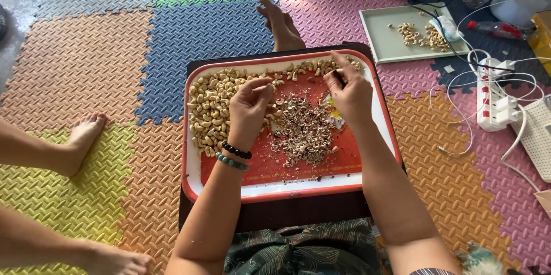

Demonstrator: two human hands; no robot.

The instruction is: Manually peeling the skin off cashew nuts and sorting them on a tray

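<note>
Floor (86, 51): interlocking foam mats, mixed colours; another person's bare feet (80, 137) at left, well apart from the work.
Tray (275, 190): red with a white rim, resting on a dark board across the lap; holds everything in hand.
Second tray (381, 34): pale, up right on the mats, small heap of nuts on it, just beside a power strip (496, 94) and white cables.
Cashew pile (212, 105): unpeeled pale kernels, spread along the left side and top edge of the red tray.
Skin heap (301, 128): brown flakes, centre of tray, between both hands.
Left hand (249, 108): fingers curled shut, pinching one cashew (270, 88) at the fingertips, above the inner edge of the pile; two bead bracelets (234, 155) on the wrist.
Right hand (350, 94): closed round a small dark blade-like tool (340, 78); tip too small to make out.
Technique, as judged: keep the kernel pinched low over the skin heap so flakes drop there, not into the clean pile; scrape lightly along the curve, away from the fingertips; light grip, since kernels likely split under pressure.
</note>
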